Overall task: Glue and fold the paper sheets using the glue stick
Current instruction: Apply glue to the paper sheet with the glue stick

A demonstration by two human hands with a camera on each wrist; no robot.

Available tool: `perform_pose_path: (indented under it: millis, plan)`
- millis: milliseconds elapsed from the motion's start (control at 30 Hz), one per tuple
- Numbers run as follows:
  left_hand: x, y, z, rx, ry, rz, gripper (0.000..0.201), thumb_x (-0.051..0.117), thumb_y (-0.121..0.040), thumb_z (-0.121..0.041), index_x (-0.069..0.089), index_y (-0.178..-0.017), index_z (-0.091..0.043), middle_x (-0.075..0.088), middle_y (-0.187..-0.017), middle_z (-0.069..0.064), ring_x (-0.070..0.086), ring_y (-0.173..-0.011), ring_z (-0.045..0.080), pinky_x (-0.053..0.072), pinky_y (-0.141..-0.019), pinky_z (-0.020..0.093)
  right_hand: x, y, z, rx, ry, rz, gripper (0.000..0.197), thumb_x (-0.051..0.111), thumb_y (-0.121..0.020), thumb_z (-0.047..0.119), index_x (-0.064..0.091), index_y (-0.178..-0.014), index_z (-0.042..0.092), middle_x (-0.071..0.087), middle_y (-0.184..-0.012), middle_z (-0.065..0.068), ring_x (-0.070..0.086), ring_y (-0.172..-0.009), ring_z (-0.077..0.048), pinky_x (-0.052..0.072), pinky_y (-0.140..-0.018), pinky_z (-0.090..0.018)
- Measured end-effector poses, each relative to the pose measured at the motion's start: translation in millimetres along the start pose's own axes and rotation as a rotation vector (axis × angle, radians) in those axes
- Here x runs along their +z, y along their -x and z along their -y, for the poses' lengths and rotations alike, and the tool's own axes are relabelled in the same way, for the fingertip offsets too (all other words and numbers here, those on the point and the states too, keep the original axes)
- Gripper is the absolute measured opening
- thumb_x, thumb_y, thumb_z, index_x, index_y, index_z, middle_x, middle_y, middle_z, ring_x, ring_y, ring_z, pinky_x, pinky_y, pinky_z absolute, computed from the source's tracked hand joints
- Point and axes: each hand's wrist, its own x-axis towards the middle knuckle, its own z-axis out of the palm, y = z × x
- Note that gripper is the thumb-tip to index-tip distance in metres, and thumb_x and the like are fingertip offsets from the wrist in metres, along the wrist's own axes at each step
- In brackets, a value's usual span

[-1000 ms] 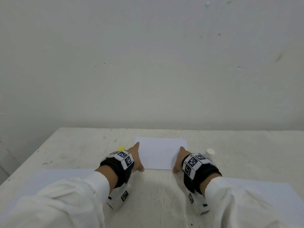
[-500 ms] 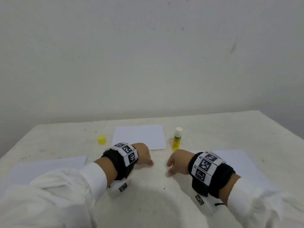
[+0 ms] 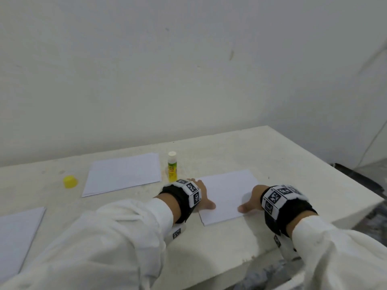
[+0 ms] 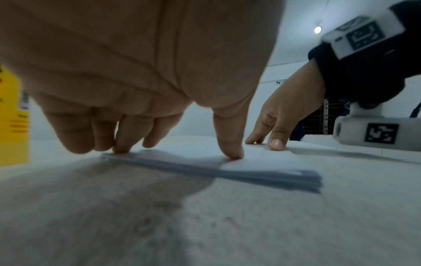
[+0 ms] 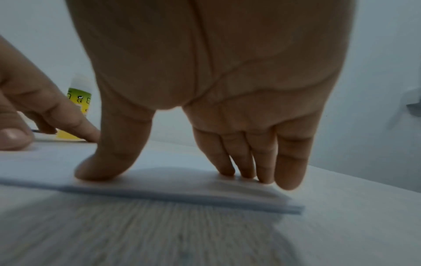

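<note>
head view: left hand [image 3: 202, 195] laid on the left edge of a white paper stack [image 3: 227, 191] near the right end of the table [image 3: 314, 174]; right hand [image 3: 252, 200] laid on the stack's near right part. both palms down, nothing gripped.

left wrist view: left fingers [image 4: 121, 142] extended, close together, tips touching the far left corner of the stack [image 4: 262, 165]; thumb set apart, tip pressed on the top sheet. right hand [image 4: 284, 111] seen across the stack, fingertips and thumb down on the paper.

right wrist view: right fingers [image 5: 250, 160] straight, side by side, tips pressed on the stack [image 5: 170, 187] near its right corner, top sheets bowed slightly under them; thumb spread wide, tip flat on the top sheet. left hand [image 5: 34, 108] at frame left, index tip on the paper.

stack several sheets thick, lying flat, edges roughly aligned.

glue stick [image 3: 172, 166] upright, uncapped, just beyond the left hand, beside the stack's far left corner, apart from the fingers. yellow cap [image 3: 70, 181] lying well to the left. folded sheet [image 3: 123, 173] flat between cap and glue stick. further sheet [image 3: 14, 237] at the near left edge of the table.
</note>
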Motion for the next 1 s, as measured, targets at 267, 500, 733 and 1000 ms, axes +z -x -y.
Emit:
perform_pose_path:
  millis: [267, 500, 733, 1000]
  plan:
    - [-9.8, 2.2, -10.4, -0.061, 0.025, 0.036, 0.091, 0.058, -0.084, -0.060, 0.018, -0.147, -0.008, 0.037, -0.146, 0.010, 0.041, -0.130, 0.031, 0.039, -0.098, 0.041, 1.4, -2.1, 0.4, -0.047, 0.041, 0.038, 0.047, 0.052, -0.091, 0.054, 0.054, -0.109, 0.011, 0.057, -0.123, -0.012, 0.051, -0.123, -0.029, 0.039, -0.098, -0.036]
    - [-7.3, 4.1, -13.6, -0.045, 0.290, 0.038, 0.099, 0.071, -0.078, -0.047, 0.011, -0.150, -0.015, 0.042, -0.145, 0.007, 0.047, -0.127, 0.028, 0.041, -0.103, 0.039, 6.7, -18.4, -3.5, -0.027, 0.018, -0.035, 0.060, 0.063, -0.079, 0.060, 0.059, -0.114, 0.011, 0.061, -0.122, -0.007, 0.057, -0.115, -0.027, 0.044, -0.095, -0.036]
    - [-12.8, 13.2, -11.3, -0.118, 0.978, -0.124, 0.094, 0.072, -0.080, -0.010, 0.016, -0.148, -0.042, 0.041, -0.135, 0.016, 0.054, -0.113, 0.035, 0.057, -0.080, 0.042, 13.0, -22.2, -0.7, -0.049, -0.010, -0.102, 0.048, 0.066, -0.077, 0.057, 0.059, -0.094, 0.013, 0.066, -0.111, -0.006, 0.062, -0.105, -0.027, 0.047, -0.092, -0.036]
    - [-6.2, 26.4, -7.2, -0.286, 1.323, 0.142, 0.027, 0.049, -0.091, 0.012, 0.062, -0.090, -0.011, 0.060, -0.098, 0.014, 0.064, -0.102, 0.032, 0.055, -0.084, 0.038, 13.8, -0.5, 11.6, -0.164, -0.111, -0.254, 0.046, 0.067, -0.085, 0.031, 0.053, -0.124, 0.013, 0.055, -0.125, -0.007, 0.053, -0.117, -0.025, 0.045, -0.096, -0.031]
